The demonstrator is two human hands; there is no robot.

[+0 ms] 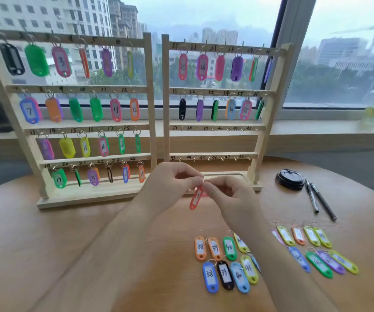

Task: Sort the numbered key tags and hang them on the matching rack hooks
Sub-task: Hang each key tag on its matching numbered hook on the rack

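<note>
- You hold one red tag [196,197] in the centre of the frame, a little below the middle, in the air above the worktop [69,244].
- Its ring is at the top, pinched between the fingers [196,181] of your left hand [170,188] and those of your right hand [228,197]; both hands are closed narrowly on the ring, and the fingertips almost touch each other.
- The tag hangs down from the fingers, its long axis nearly vertical, the lower end leaning slightly to the left. So the body lies below the fingers, and the ring between them.
- The number on it looks like a 37, but it is blurred and I cannot be sure.
- The right rack [213,127] stands just behind your hands. Its two lower rows, marked 37 to 42 and 43 to 48, have bare hooks. Hook 37 [181,129] is above the hands and slightly left, so the left hand seems a little nearer to it.
- I judge that the move turns on keeping the ring open toward the hook while the tag hangs freely.
- More tags [226,262] wait on the worktop in the lower right.
</note>
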